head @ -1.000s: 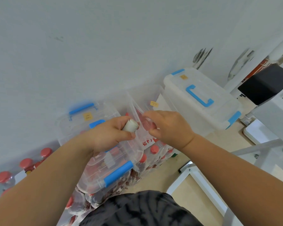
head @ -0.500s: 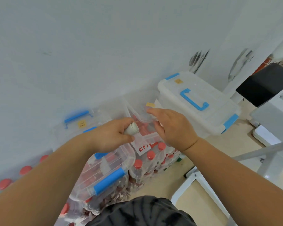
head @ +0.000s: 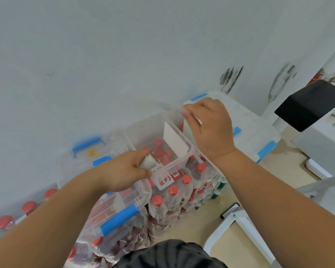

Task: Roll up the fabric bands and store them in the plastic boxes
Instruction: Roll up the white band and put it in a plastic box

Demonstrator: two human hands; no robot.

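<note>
My left hand (head: pixel 124 170) grips a small rolled white fabric band (head: pixel 148 163) at the near left corner of a clear plastic box (head: pixel 184 160). That box stands open on shrink-wrapped bottles, with a white card (head: pixel 174 142) leaning inside it. Above the box's far right side, my right hand (head: pixel 213 128) pinches the raised edge of its clear lid (head: pixel 172 108). A shut clear box with blue handles (head: pixel 112 202) lies under my left wrist. A larger white box with blue latches (head: pixel 259 132) stands to the right, partly hidden by my right hand.
Packs of red-capped bottles (head: pixel 172 192) fill the floor along the pale wall (head: pixel 124 55). A black seat or pad (head: pixel 309 105) and a white metal frame (head: pixel 238 221) stand on the right, over a beige floor (head: pixel 284 157).
My right hand has risen up and to the right, lifting the clear lid, so the middle box now stands open. My left hand has kept the band roll near the box's rim.
</note>
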